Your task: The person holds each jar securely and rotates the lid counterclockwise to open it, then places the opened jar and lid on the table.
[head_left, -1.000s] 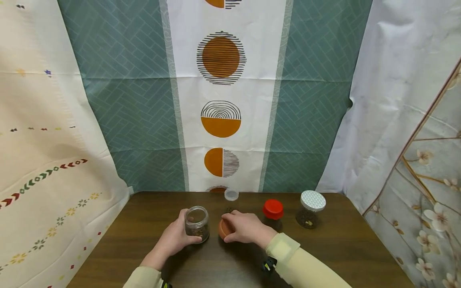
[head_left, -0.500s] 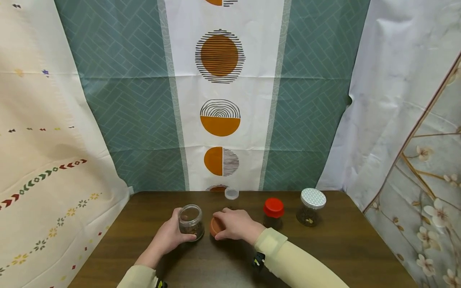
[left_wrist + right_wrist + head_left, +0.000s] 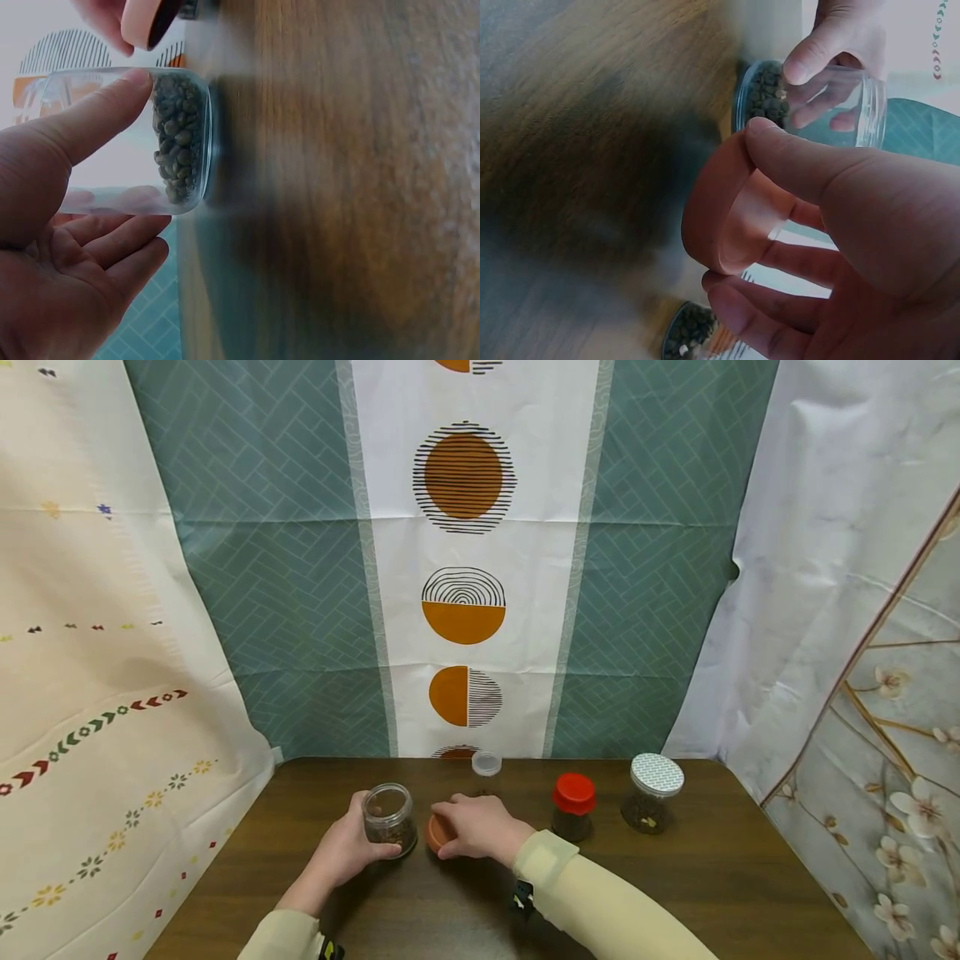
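My left hand (image 3: pixel 341 847) grips an uncapped clear jar (image 3: pixel 388 822) from its left side, thumb in front and fingers behind. Dark pebble-like bits (image 3: pixel 178 139) fill the lower part of the jar. Its base is at the tabletop; whether it touches cannot be told. Just right of the jar, my right hand (image 3: pixel 480 827) holds a terracotta-coloured lid (image 3: pixel 716 202) between thumb and fingers. This lid is tipped on its side, its hollow face turned towards the palm. A small gap separates lid and jar in the head view.
Behind my right hand stands a small clear-lidded jar (image 3: pixel 487 765), partly hidden. Further right are a red-lidded jar (image 3: pixel 573 795) and a larger jar with a white patterned lid (image 3: pixel 656 777). All stand on a dark wooden table (image 3: pixel 427 918), with hanging cloth (image 3: pixel 645 610) behind its far edge.
Both hands have shifted left with the jar and the lid. The lid is slightly closer to the jar than before. The other jars have stayed in place.
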Tool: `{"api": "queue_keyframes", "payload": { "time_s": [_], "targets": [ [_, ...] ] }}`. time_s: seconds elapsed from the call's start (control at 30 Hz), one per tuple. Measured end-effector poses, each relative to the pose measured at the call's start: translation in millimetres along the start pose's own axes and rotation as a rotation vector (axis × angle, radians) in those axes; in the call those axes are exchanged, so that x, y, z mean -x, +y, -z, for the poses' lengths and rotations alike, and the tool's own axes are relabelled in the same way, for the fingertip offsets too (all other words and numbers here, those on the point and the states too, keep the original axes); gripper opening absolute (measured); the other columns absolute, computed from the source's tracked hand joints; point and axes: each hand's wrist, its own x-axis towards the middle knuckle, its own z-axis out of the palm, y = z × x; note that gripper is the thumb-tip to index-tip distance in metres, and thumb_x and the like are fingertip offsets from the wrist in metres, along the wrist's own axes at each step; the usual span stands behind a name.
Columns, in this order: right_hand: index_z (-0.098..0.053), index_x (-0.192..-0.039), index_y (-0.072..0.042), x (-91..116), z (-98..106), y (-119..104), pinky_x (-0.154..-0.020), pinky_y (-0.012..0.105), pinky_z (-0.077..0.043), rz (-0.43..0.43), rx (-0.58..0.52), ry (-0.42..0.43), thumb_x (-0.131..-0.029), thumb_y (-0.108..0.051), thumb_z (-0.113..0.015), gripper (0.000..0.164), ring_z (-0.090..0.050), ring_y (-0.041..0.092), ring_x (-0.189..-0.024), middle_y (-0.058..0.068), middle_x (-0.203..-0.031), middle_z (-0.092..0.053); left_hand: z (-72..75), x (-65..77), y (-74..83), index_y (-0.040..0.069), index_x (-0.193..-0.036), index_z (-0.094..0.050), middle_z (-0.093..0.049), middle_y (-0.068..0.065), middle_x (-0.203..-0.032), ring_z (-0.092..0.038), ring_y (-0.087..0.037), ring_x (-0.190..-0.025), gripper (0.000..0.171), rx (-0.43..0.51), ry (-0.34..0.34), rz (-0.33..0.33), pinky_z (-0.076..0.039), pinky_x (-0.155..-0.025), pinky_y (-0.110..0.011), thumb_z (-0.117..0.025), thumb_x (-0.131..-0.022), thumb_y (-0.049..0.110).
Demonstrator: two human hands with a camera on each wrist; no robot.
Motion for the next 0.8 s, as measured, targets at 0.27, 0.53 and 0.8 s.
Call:
{"api": "queue_keyframes", "payload": {
  "time_s": [0.27,0.53,0.8],
  "targets": [
    [-0.057,-0.141,-0.028,-8,-3,-3,-0.078,0.039,-0.047,-0.008,0.011,0.007,-0.079,-0.060,-0.073,0.071,-0.061,0.016,-0.093,-0.002,-0.122,-0.061,2.6,-1.4,-3.1,0.008,-0.140,-0.033,-0.063,-0.014,-0.128,-0.063,-0.032,-0.111,0.100,-0.006,-0.008,0.020,-0.046,-0.090,-0.050,-0.090,-0.066,0.042],
    [-0.058,-0.140,-0.028,-12,-6,-3,-0.077,0.038,-0.047,-0.011,0.038,0.010,-0.079,-0.060,-0.073,0.070,-0.062,0.016,-0.093,-0.001,-0.122,-0.062,3.0,-2.1,-3.4,0.008,-0.140,-0.032,-0.063,-0.015,-0.128,-0.062,-0.033,-0.111,0.100,-0.002,-0.009,0.030,-0.046,-0.091,-0.051,-0.090,-0.066,0.042],
    [-0.059,-0.138,-0.028,-11,-10,-8,-0.078,0.038,-0.048,-0.001,0.060,0.017,-0.080,-0.058,-0.074,0.068,-0.061,0.020,-0.094,-0.001,-0.124,-0.061,0.3,-1.7,-4.0,0.007,-0.143,-0.032,-0.063,-0.014,-0.126,-0.062,-0.033,-0.112,0.101,0.009,0.007,0.035,-0.046,-0.091,-0.052,-0.090,-0.067,0.041]
  ]
}}
